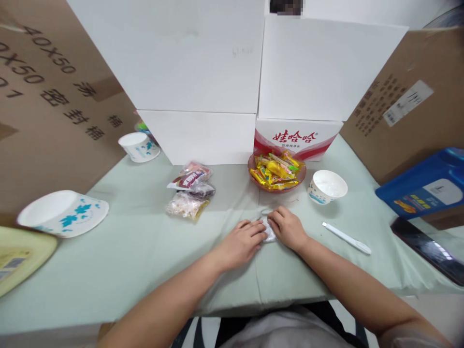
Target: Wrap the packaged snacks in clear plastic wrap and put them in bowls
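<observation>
On pale-green cloth (145,261), a translucent whitish plastic packet (269,234) lies between left hand (243,241) and right hand (289,228), both touching; whether pinched, I can't tell.

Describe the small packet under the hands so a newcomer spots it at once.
Find the red-lettered white box at the back of the table, then the reddish bowl of yellow-wrapped snacks before it. Nearer the person, between the left hand and right hand, lies a small whitish, shiny packet. Unlike the yellow snacks, it is pale, and both hands touch it.
</observation>
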Demonstrator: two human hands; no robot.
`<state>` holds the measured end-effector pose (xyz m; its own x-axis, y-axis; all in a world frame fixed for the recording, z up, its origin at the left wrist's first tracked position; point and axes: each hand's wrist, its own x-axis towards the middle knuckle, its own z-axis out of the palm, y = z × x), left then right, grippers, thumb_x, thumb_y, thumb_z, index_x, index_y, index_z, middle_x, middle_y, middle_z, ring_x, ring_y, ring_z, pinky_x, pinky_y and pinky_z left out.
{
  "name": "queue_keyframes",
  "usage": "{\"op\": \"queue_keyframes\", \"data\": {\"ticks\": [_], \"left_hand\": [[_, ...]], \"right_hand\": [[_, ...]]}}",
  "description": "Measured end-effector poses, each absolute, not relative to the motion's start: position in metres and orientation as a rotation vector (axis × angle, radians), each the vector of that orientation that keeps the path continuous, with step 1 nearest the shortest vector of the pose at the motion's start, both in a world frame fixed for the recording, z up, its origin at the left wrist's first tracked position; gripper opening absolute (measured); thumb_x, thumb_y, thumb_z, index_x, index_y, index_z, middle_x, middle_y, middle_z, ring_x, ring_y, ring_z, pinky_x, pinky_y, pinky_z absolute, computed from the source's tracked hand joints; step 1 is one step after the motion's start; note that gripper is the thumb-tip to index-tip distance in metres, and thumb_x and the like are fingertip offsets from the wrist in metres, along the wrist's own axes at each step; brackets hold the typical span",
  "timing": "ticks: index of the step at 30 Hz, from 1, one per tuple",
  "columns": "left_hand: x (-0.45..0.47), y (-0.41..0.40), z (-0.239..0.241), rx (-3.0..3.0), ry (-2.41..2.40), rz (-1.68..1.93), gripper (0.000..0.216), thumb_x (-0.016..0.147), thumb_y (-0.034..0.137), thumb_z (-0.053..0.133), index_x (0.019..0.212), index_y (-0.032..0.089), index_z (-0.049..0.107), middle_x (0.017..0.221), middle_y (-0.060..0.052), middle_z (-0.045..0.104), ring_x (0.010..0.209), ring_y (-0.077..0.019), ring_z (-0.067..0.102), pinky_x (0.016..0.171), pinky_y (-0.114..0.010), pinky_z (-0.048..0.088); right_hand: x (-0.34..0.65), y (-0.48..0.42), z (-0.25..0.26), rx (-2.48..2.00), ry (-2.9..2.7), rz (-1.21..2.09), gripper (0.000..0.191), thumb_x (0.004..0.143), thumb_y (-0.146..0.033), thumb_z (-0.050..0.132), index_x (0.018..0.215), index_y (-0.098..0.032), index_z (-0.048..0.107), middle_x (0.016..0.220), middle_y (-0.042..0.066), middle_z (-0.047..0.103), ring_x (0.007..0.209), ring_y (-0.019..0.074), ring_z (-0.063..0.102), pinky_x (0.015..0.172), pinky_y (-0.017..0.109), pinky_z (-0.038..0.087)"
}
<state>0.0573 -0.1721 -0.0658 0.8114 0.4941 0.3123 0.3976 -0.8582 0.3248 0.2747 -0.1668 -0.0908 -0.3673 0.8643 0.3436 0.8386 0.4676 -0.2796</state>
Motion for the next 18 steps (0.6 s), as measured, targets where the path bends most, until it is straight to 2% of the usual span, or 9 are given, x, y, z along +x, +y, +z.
{"op": "queue_keyframes", "data": {"ticks": [4,8,11,13,15,18], "left_hand": [[0.058,-0.17,-0.07,2.721,0.757,0.412,0.034,0.088,0.015,0.054,0.122,0.022,0.058,0.131,-0.007,0.06,0.126,-0.0247,0.051,0.105,-0.044,0.036],[0.056,-0.165,-0.072,2.706,0.705,0.438,0.034,0.088,0.017,0.055,0.121,0.023,0.058,0.131,-0.007,0.06,0.126,-0.0247,0.051,0.105,-0.044,0.037],[0.052,-0.16,-0.072,2.663,0.651,0.539,0.027,0.089,0.017,0.054,0.114,0.022,0.062,0.123,-0.007,0.065,0.12,-0.0218,0.055,0.102,-0.04,0.041],[0.049,-0.157,-0.072,2.627,0.68,0.642,0.023,0.09,0.017,0.052,0.11,0.021,0.063,0.118,-0.008,0.066,0.113,-0.0203,0.059,0.098,-0.037,0.045],[0.045,-0.153,-0.071,2.606,0.763,0.729,0.022,0.09,0.017,0.051,0.107,0.019,0.064,0.116,-0.01,0.066,0.108,-0.0209,0.06,0.094,-0.037,0.048],[0.043,-0.15,-0.071,2.608,0.854,0.74,0.021,0.088,0.017,0.052,0.105,0.018,0.065,0.115,-0.011,0.065,0.105,-0.0226,0.061,0.092,-0.038,0.049]], "right_hand": [[0.283,-0.164,-0.085,-1.273,-2.045,0.105,0.022,0.095,-0.017,0.041,0.104,-0.019,0.061,0.098,0.01,0.061,0.093,0.0202,0.057,0.082,0.033,0.048],[0.284,-0.17,-0.073,-0.993,-2.32,0.306,0.023,0.088,-0.027,0.058,0.111,-0.02,0.06,0.108,0.01,0.063,0.102,0.0234,0.056,0.09,0.041,0.047],[0.283,-0.175,-0.069,-0.93,-2.477,0.402,0.02,0.088,-0.024,0.06,0.108,-0.02,0.061,0.105,0.009,0.066,0.099,0.0225,0.057,0.087,0.04,0.048],[0.289,-0.173,-0.065,-0.937,-2.467,0.367,0.014,0.091,-0.017,0.053,0.1,-0.02,0.064,0.097,0.008,0.068,0.092,0.0199,0.058,0.08,0.035,0.051],[0.306,-0.166,-0.057,-0.965,-2.365,0.24,0.019,0.093,-0.013,0.047,0.096,-0.021,0.064,0.093,0.008,0.068,0.088,0.0185,0.06,0.076,0.032,0.051],[0.339,-0.155,-0.034,-1.086,-2.076,-0.036,0.022,0.094,-0.014,0.044,0.096,-0.022,0.064,0.093,0.007,0.068,0.089,0.0193,0.062,0.08,0.035,0.052]]}}
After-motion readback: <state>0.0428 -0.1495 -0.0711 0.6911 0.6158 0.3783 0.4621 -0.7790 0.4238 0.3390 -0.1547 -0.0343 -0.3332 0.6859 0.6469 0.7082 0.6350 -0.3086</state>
